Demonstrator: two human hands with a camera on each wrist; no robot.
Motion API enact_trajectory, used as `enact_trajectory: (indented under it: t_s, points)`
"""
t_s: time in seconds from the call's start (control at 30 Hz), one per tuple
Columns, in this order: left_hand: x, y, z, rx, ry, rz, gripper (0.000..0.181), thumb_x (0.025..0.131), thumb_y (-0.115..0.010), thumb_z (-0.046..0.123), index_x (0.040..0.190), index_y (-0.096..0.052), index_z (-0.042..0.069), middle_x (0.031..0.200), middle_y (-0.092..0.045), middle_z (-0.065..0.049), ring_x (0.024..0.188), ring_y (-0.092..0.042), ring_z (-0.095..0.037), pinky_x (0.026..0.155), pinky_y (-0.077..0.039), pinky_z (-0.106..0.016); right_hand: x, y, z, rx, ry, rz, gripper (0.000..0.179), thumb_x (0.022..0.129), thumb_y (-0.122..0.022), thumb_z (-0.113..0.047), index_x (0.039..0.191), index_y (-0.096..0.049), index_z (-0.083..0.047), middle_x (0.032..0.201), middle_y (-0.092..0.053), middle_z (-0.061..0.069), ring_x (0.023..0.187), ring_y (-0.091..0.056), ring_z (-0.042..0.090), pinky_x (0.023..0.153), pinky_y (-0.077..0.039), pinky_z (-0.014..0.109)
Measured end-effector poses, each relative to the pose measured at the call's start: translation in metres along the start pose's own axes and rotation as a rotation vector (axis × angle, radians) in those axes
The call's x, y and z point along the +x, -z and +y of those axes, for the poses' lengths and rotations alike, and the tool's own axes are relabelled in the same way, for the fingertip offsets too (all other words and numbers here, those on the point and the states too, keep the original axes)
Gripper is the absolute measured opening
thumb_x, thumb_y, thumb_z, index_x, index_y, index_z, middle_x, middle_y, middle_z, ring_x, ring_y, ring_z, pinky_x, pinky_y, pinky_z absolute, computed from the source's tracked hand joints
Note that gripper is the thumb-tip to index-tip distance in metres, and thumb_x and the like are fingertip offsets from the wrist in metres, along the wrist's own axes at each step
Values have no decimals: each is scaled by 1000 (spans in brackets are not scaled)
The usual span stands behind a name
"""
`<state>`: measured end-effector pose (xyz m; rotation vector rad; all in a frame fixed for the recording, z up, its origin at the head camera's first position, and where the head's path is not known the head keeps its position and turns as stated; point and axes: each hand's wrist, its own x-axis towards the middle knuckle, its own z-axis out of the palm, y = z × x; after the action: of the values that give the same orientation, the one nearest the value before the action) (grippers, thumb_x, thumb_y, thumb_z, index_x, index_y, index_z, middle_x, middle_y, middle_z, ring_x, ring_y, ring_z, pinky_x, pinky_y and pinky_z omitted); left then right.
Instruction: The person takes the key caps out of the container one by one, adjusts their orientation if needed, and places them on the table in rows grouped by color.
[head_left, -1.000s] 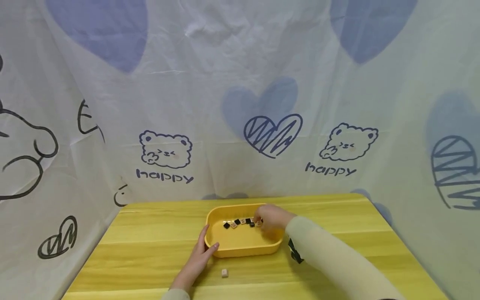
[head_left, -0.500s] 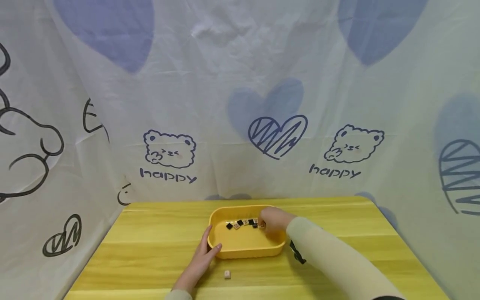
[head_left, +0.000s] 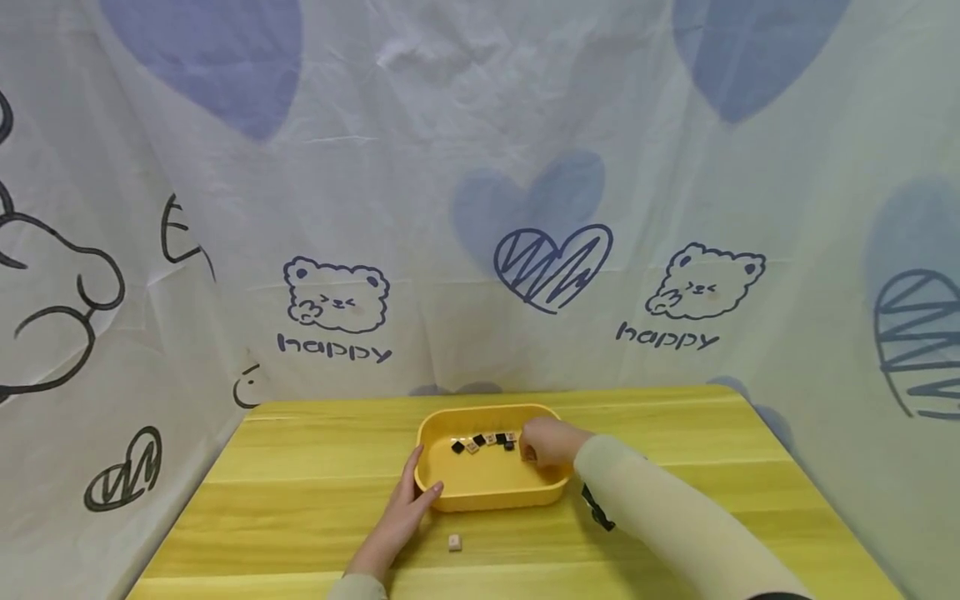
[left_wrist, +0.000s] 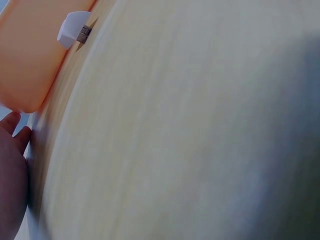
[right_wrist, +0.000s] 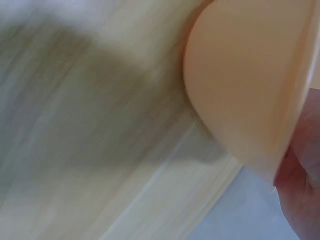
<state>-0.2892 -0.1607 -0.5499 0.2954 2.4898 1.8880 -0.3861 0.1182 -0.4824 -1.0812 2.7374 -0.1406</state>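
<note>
A yellow tray point(head_left: 487, 502) with rounded corners stands on the table. My left hand point(head_left: 400, 518) holds its front left corner, thumb at the front rim and fingers along the left wall. Inside, near the back wall, black pieces point(head_left: 457, 447) and pale printed pieces point(head_left: 472, 447) form an uneven row. My right hand point(head_left: 552, 442) reaches over the right rim, fingers curled down at the row's right end. Its fingertips are hidden, so I cannot tell what they hold. A small white block point(head_left: 454, 542) lies in front of the tray; the left wrist view shows its dark end point(left_wrist: 84, 34).
The table point(head_left: 300, 492) has a yellow wood-grain top. A pale cloth point(head_left: 450, 350) printed with hearts and bears hangs behind it and along both sides. A black item point(head_left: 597, 508) shows beneath the right sleeve point(head_left: 660, 508).
My right hand has shifted slightly right along the tray. A pale piece seen by its fingertips earlier is out of sight now. My left hand keeps its hold on the tray.
</note>
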Motion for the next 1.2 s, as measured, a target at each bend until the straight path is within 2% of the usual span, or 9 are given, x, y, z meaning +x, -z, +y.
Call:
enact_trajectory:
  t_s: [0.07,0.13,0.3,0.53,0.63,0.73,0.87,0.97,1.2]
  points:
    - [0,0,-1,4,-5,-3,77,97,-61,24,156,-14,11,155,-12,-32,141,-19,-47,114,-14,-55,-1,-2,1,-23,2,-2,25,79,-68,10,69,-70,-12,64,-53,-9,62,-44,7,59,-40,21]
    - [1,0,-2,6,-13,-7,77,98,-61,24,156,-13,10,155,-13,-32,140,-20,-47,114,-15,-55,-2,-2,2,-31,6,-14,29,80,-67,9,62,-63,-14,59,-46,-7,58,-37,10,55,-35,23]
    - [2,2,-5,-3,-22,-17,76,98,-60,21,156,-13,9,155,-13,-32,141,-20,-46,114,-16,-55,-7,3,0,-5,-6,3,31,82,-66,5,61,-59,-17,57,-44,-8,55,-33,9,52,-32,23]
    - [3,1,-5,-19,-12,-15,76,98,-60,18,156,-12,8,155,-13,-33,140,-21,-46,114,-16,-54,-16,19,-8,-10,-34,-8,21,78,-68,6,73,-67,-14,69,-56,-9,61,-47,9,58,-46,24]
    - [2,0,-5,-22,-17,-20,76,98,-60,19,156,-12,8,155,-13,-33,140,-21,-47,114,-17,-54,-18,25,-11,-37,-31,-13,21,77,-69,6,73,-66,-15,72,-58,-6,64,-49,10,61,-47,26]
    - [2,1,-5,-20,-27,-11,76,98,-59,19,156,-12,8,155,-11,-33,140,-20,-47,114,-16,-54,-20,30,-15,-44,4,10,20,78,-69,4,73,-66,-15,72,-59,-5,64,-49,11,61,-46,27]
    - [1,0,-5,5,-75,23,74,98,-60,22,155,-15,5,153,-15,-36,137,-24,-50,111,-19,-55,-26,32,-21,-26,51,66,15,77,-70,1,76,-68,-14,72,-59,-7,64,-50,10,61,-47,26]
    - [2,-1,-7,11,-107,22,75,98,-59,26,155,-14,4,151,-16,-38,135,-25,-52,110,-21,-58,-32,31,-26,-15,58,99,12,76,-71,-1,78,-69,-13,73,-59,-8,64,-50,8,61,-48,25]
    - [10,-1,-21,-92,-19,-15,82,95,-64,28,157,-13,14,158,-11,-25,142,-21,-39,115,-17,-45,-47,28,-33,76,72,204,9,79,-73,-5,86,-70,-11,79,-61,-5,68,-50,7,64,-48,24]
